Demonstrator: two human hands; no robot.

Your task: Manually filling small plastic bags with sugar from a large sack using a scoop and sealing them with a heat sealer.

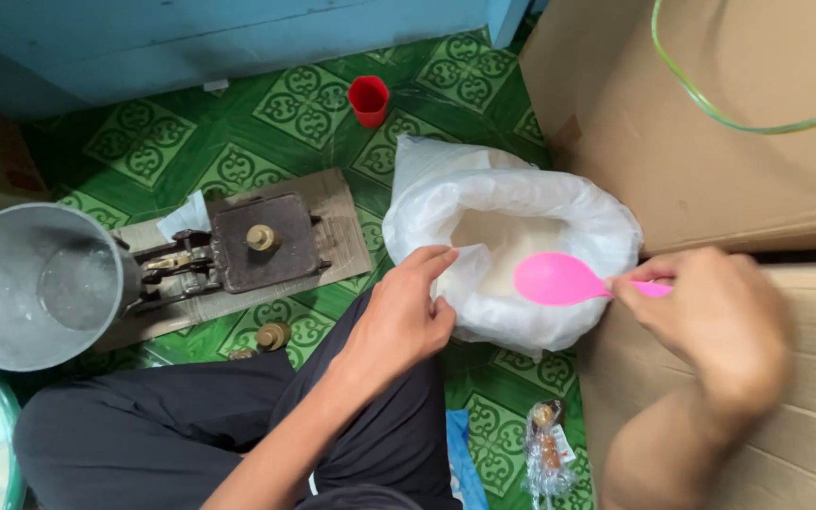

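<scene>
My left hand (pixel 401 316) grips the near rim of a white plastic sack (pixel 559 203) that stands open on the floor, with white grain inside (pixel 498 247). My right hand (pixel 715 316), blurred, holds the handle of a pink plastic spoon (pixel 559 280). The spoon's bowl hovers over the sack's opening, empty side up. My dark trouser leg lies below the left hand.
A balance scale (pixel 238 250) with a brass weight sits on cardboard at left, its metal pan (pixel 35 283) holding some white grain. A red cup (pixel 368 100) stands farther back. Cardboard boxes (pixel 710 123) are at right, with a green tube above. A small plastic packet (pixel 548 449) lies on the green patterned floor.
</scene>
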